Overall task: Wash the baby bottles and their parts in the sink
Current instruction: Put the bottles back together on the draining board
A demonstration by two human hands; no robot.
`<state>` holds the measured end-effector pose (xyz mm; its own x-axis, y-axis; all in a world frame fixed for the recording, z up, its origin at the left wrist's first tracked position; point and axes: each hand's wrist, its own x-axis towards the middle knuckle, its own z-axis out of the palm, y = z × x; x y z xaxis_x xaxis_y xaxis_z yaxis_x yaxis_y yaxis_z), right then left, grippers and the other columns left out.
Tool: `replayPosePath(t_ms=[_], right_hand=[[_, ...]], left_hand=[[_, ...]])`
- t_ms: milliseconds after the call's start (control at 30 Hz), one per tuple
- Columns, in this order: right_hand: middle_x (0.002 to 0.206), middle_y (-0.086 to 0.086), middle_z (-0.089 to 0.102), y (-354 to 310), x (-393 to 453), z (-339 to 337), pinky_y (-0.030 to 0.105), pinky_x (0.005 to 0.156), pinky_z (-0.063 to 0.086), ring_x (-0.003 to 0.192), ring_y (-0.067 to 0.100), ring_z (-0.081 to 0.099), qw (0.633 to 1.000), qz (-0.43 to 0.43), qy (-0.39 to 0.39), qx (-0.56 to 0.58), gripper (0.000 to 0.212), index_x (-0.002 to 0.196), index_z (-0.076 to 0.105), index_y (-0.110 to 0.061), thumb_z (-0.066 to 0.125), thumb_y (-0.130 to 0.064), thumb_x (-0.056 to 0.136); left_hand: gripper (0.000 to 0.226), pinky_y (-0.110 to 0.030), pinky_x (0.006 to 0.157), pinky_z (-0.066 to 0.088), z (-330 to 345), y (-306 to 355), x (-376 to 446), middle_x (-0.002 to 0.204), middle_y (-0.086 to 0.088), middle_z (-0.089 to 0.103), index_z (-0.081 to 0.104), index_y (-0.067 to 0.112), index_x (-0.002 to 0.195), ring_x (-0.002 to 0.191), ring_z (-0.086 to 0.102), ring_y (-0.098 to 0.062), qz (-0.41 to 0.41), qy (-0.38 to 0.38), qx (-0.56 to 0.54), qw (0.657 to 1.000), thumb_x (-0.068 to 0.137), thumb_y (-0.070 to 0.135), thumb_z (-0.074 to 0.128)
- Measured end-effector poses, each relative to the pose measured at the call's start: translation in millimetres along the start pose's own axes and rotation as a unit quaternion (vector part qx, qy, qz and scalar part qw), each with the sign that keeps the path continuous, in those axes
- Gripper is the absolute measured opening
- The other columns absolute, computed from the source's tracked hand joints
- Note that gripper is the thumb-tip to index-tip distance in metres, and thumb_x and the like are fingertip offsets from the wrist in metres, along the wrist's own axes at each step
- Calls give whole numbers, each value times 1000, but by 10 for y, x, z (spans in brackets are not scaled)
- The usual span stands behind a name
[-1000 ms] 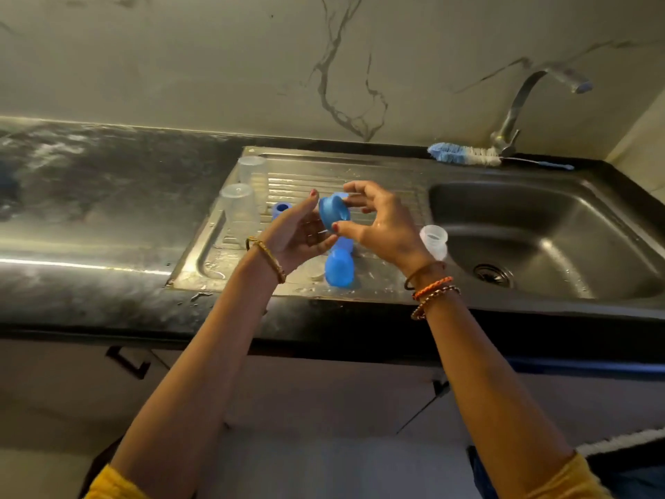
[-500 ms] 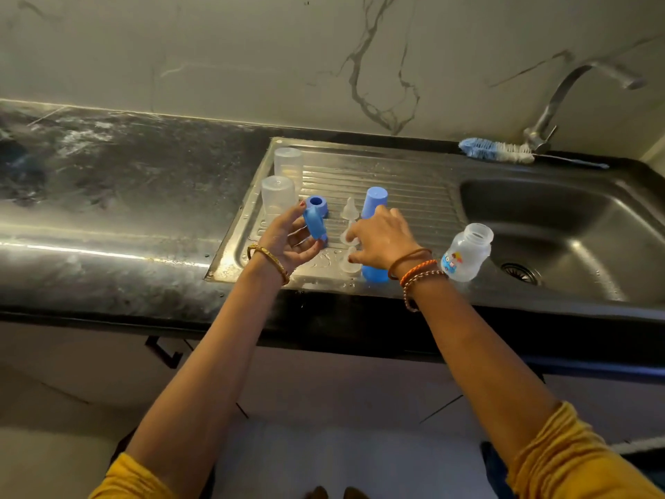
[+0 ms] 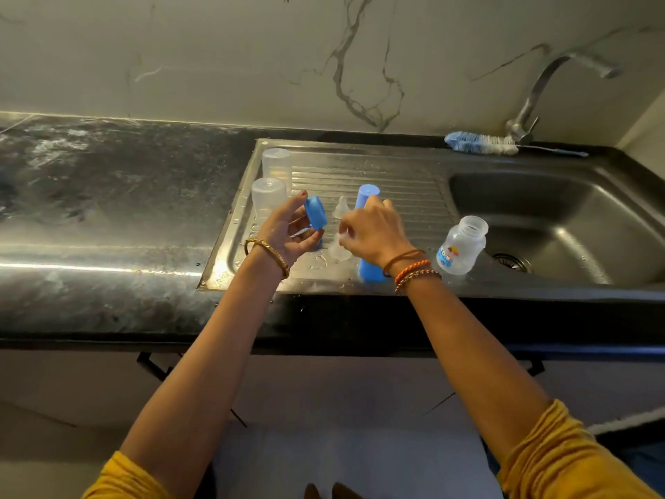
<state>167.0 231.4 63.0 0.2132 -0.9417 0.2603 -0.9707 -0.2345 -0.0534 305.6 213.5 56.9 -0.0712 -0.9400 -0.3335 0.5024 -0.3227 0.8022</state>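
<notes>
Clear plastic caps [image 3: 269,198] stood inverted at the left of the steel drainboard [image 3: 396,181]. Just right of them the left hand [image 3: 288,232] gripped a blue screw ring [image 3: 316,217], tilted on edge. Next came two clear teats [image 3: 340,207] and a tall blue bottle [image 3: 367,196] — the right hand [image 3: 374,234] curled over the nearer teat, seemingly pinching it, though the fingertips were hidden. Farther right an open clear bottle [image 3: 462,251] stood at the basin's [image 3: 539,210] edge. Judging by the wet metal, a reaching wrist could knock the blue bottle over — or the teat might slip away.
</notes>
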Motion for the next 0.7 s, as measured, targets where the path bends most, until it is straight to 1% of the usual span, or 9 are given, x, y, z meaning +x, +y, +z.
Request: replayPosePath(t_ms=[200, 333, 400, 467, 500, 533, 567, 633, 700], right_hand=[[91, 3, 68, 683, -187, -629, 24, 76, 45, 89, 14, 58, 963, 119, 156, 183, 18, 99, 69, -13, 63, -23, 85], [74, -12, 67, 1268, -460, -1090, 6, 67, 42, 61, -11, 56, 874, 162, 243, 388, 8, 87, 68, -15, 66, -9, 81], [64, -21, 66, 1585, -647, -1232, 5, 62, 41, 62, -11, 56, 827, 177, 278, 457, 10, 79, 67, -22, 65, -12, 80], [62, -15, 63, 1897, -795, -1224, 10, 52, 38, 59, -3, 52, 764, 227, 292, 529, 7, 78, 67, -24, 62, -19, 79], [62, -11, 59, 2030, -845, -1155, 12, 50, 35, 58, 1, 48, 757, 264, 274, 531, 7, 79, 66, -21, 60, -17, 80], [62, -6, 57, 2193, -905, -1035, 16, 50, 33, 59, 5, 46, 770, 307, 239, 507, 6, 79, 65, -16, 60, -14, 81], [65, 0, 57, 2321, -969, -855, 20, 53, 35, 63, 11, 48, 815, 344, 187, 427, 5, 80, 66, -9, 61, -12, 80], [76, 9, 65, 2534, -1114, -458, 29, 66, 41, 78, 23, 57, 880, 424, 92, 191, 10, 83, 69, -7, 65, -14, 77], [80, 10, 69, 2603, -1262, -294, 28, 68, 42, 79, 23, 59, 884, 410, 161, 157, 11, 83, 72, -11, 68, -18, 75]], left_hand=[[11, -25, 61, 56, 565, 21, -59, 84, -6, 61, 55, 14, 85, 76, 62, -17, 10, -70, 13, 997, 87, 23, 61], [11, -25, 60, 56, 1027, -106, -175, 79, -7, 61, 57, 13, 81, 67, 64, -17, -9, -128, 5, 992, 87, 21, 61], [11, -25, 59, 56, 1272, -201, -235, 76, -7, 62, 57, 12, 81, 59, 66, -16, -19, -155, 3, 988, 87, 21, 61], [11, -26, 62, 55, 1514, -308, -295, 76, -6, 61, 57, 13, 80, 58, 65, -15, -22, -172, 15, 985, 87, 21, 61], [11, -26, 63, 55, 1628, -369, -321, 76, -6, 61, 57, 13, 80, 61, 63, -15, -23, -178, 22, 983, 87, 21, 60], [11, -26, 62, 54, 1760, -443, -344, 77, -5, 60, 57, 14, 81, 63, 62, -15, -25, -183, 28, 982, 87, 22, 60], [11, -25, 60, 54, 1868, -521, -361, 77, -5, 60, 57, 13, 82, 64, 61, -15, -29, -185, 34, 982, 87, 22, 60], [11, -24, 55, 55, 2076, -697, -367, 80, -6, 59, 56, 12, 84, 69, 60, -16, -36, -181, 46, 982, 86, 22, 62], [12, -25, 54, 54, 2265, -869, -354, 82, -8, 59, 57, 11, 85, 75, 60, -18, -42, -172, 51, 983, 84, 20, 65]])
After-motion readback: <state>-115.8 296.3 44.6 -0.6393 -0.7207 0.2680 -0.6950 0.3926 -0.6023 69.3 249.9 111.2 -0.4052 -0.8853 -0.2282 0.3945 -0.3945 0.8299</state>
